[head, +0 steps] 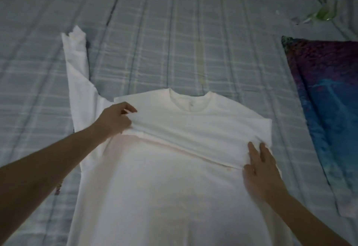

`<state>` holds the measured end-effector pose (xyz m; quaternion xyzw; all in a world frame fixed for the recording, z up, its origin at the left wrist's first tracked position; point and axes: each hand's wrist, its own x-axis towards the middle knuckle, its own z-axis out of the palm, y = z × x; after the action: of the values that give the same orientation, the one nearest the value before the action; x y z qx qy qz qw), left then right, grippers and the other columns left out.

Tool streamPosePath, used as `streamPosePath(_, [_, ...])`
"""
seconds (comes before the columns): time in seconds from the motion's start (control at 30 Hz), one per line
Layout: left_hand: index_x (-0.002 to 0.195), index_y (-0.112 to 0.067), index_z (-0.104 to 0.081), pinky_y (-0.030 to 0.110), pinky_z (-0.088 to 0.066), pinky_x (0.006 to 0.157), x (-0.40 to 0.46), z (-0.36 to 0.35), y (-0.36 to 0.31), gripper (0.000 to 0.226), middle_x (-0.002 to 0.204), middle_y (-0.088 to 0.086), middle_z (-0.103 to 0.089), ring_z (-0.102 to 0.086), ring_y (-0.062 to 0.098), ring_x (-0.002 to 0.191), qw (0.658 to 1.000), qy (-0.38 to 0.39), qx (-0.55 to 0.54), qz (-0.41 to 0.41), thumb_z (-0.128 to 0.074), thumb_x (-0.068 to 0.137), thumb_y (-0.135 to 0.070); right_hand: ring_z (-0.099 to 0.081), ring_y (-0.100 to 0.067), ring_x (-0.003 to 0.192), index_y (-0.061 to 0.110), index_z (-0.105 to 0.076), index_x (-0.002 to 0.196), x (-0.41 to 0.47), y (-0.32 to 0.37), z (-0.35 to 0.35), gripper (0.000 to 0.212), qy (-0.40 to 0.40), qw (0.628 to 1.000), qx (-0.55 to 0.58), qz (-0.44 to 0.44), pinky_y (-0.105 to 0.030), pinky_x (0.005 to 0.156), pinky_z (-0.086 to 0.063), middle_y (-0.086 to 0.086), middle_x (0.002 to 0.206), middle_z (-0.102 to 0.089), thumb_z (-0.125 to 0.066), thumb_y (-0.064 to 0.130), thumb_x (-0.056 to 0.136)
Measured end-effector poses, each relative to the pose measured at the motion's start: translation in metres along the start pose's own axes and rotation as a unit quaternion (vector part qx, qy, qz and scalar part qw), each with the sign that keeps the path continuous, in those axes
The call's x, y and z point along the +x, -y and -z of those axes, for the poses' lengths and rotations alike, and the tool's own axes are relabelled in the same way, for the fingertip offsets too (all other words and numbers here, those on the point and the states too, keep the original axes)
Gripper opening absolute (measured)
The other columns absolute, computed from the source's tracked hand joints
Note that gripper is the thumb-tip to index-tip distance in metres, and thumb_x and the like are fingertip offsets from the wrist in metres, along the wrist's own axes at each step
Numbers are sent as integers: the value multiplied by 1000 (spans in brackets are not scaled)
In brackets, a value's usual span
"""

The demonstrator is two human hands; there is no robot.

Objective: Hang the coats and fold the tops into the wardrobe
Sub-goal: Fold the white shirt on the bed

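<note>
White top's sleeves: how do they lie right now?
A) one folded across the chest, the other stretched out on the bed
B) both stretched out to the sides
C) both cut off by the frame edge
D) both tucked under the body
A: one sleeve lies folded across the chest of the white top, between the left hand and right hand; the other sleeve stretches out on the bed.

Left arm extends from the lower left edge, forearm bare, reaching up and right. Left hand (116, 118) has fingers curled, thumb and fingertips pinching a fold of white top (174, 168). Right arm enters from the lower right corner, forearm bare. Right hand (261, 170) lies palm down, fingers straight and slightly spread, pressing flat on the cloth. Hands well apart.
</note>
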<state>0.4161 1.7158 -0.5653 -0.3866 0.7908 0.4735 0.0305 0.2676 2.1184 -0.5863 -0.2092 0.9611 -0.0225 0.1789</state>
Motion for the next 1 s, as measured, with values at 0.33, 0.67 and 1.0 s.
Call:
streamPosePath(0.33, [110,-16,-58,29,-39,80,-3,-9,31,35,106,1,-58,-52,21,96,984,-28,160,-68,-51,83,5,-62,-34,67,1,-60,82,77,-6,41,36,-64,935,240,-254,-37,60,-51,-17,74,-62,-59,36,91])
streamPosePath(0.67, [117,-22,-56,38,-43,71,-14,-18,57,30,122,3,-53,-55,30,101,870,-146,420,-212,-59,87,-21,-43,-43,110,3,-48,122,74,4,22,49,-272,948,154,-61,-48,96,-35,-30,121,-46,-40,33,85])
streamPosePath(1.0, [117,-8,-56,47,-36,100,-1,43,95,43,127,19,-52,-46,38,120,928,-336,-30,156,-47,87,-38,-25,-45,140,7,-31,148,43,99,-19,79,-159,976,-53,141,-63,109,-26,-27,153,-24,-58,14,74])
